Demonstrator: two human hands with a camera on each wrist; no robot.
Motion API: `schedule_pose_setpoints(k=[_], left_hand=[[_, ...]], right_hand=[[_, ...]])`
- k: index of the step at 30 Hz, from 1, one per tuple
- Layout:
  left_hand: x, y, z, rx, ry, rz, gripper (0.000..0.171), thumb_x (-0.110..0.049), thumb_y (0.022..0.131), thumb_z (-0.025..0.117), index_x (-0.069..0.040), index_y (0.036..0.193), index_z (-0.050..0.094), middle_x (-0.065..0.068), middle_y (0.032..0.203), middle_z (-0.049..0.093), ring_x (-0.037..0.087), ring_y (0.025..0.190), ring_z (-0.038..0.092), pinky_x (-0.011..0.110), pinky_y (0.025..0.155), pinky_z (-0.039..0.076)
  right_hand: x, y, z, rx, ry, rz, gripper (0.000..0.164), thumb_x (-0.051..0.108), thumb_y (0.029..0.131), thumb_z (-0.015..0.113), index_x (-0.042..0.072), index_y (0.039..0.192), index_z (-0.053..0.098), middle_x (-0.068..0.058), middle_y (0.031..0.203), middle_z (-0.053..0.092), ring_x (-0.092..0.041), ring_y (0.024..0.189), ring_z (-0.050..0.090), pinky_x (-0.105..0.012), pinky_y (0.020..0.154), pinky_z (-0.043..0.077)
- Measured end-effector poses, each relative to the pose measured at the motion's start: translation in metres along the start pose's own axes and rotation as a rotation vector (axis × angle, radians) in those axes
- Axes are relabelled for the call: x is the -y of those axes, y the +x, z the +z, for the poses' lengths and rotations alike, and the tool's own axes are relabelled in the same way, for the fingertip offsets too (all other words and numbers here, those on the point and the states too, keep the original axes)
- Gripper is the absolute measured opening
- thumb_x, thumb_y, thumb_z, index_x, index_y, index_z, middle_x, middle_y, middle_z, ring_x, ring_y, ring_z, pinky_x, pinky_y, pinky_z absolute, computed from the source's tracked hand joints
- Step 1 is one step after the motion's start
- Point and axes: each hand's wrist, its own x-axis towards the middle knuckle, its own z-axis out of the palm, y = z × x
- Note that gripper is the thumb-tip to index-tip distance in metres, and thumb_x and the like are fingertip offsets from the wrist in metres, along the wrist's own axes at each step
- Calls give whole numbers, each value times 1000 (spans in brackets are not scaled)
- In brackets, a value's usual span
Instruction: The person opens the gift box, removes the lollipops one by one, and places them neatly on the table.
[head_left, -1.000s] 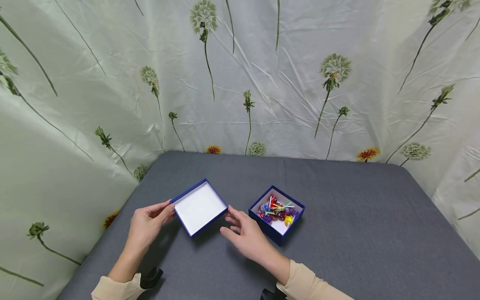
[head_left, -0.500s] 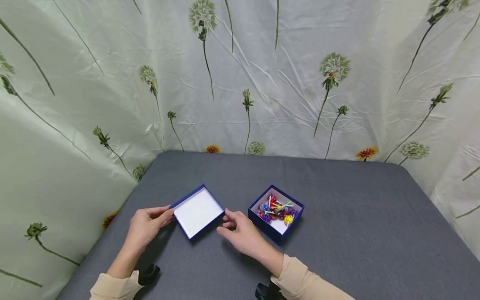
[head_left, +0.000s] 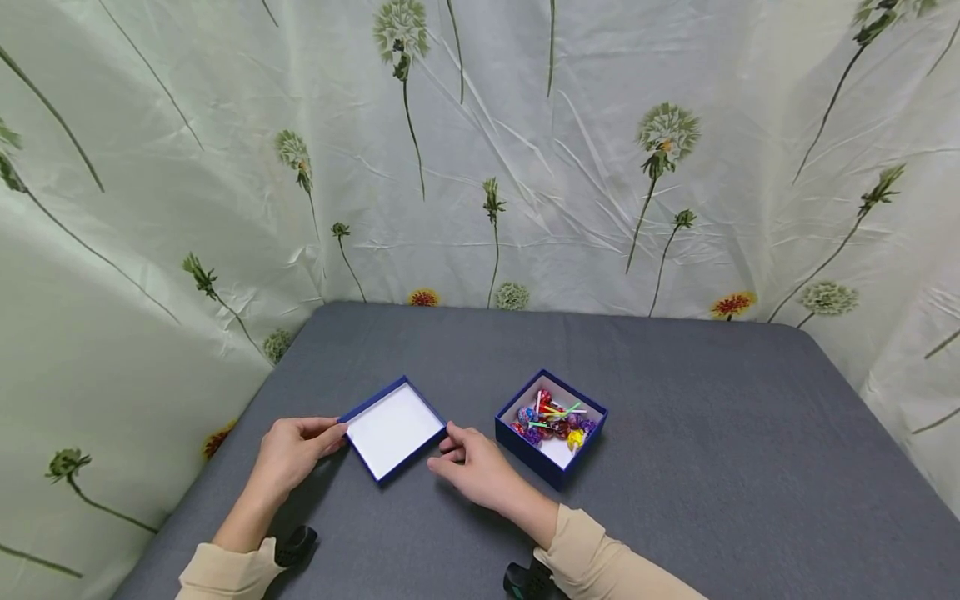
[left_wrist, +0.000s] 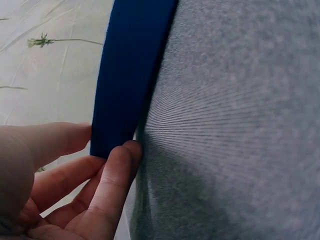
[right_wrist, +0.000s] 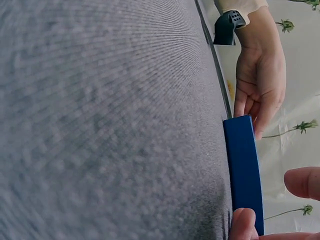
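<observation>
A shallow blue box lid (head_left: 396,430) with a white inside lies open side up, low over the table at left of centre. My left hand (head_left: 291,454) pinches its left corner; in the left wrist view the thumb is at the upper edge of the blue side wall (left_wrist: 127,65), fingers at the lower. My right hand (head_left: 480,471) touches the lid's right corner with its fingertips (right_wrist: 243,220), while the thumb (right_wrist: 302,183) stays apart from it. Right of that hand stands a dark blue box (head_left: 534,457) holding several wrapped lollipops (head_left: 555,423).
Grey cloth covers the table (head_left: 697,433). Behind and at the left hangs a pale curtain (head_left: 570,167) with a flower print. A black wrist device (head_left: 296,546) sits under the left sleeve, and another black device (head_left: 528,577) under the right.
Both hands have brought the lid down and slightly toward me, closer to the table. The box of lollipops has stayed where it was.
</observation>
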Motion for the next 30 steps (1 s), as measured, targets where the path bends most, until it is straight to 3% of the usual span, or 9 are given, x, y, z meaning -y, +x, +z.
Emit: schedule_pose_setpoints(k=[7,20,30], left_hand=[[0,2,-1,22,26,-6,38,-19,101,77,10,125,74,22,111,81,19,90,82,21,71,62],[1,3,-4,39,75,-30,37,-24,101,77,6,121,77,13,98,83,14,84,80,21,66,56],[-1,2,-7,49,115,-26,38,-27,101,76,4,122,77,13,102,83,15,85,81,26,73,62]], right_hand=[[-3,1,1,10,31,-11,72,16,100,74,-17,155,41,-8,103,66,-11,83,54,-17,66,42],[-3,2,0,44,90,19,73,14,101,73,-14,159,37,-7,102,66,-11,80,53,-17,62,41],[-4,2,0,41,132,33,76,14,101,73,-13,160,34,-8,102,70,-7,75,57,-17,59,45]])
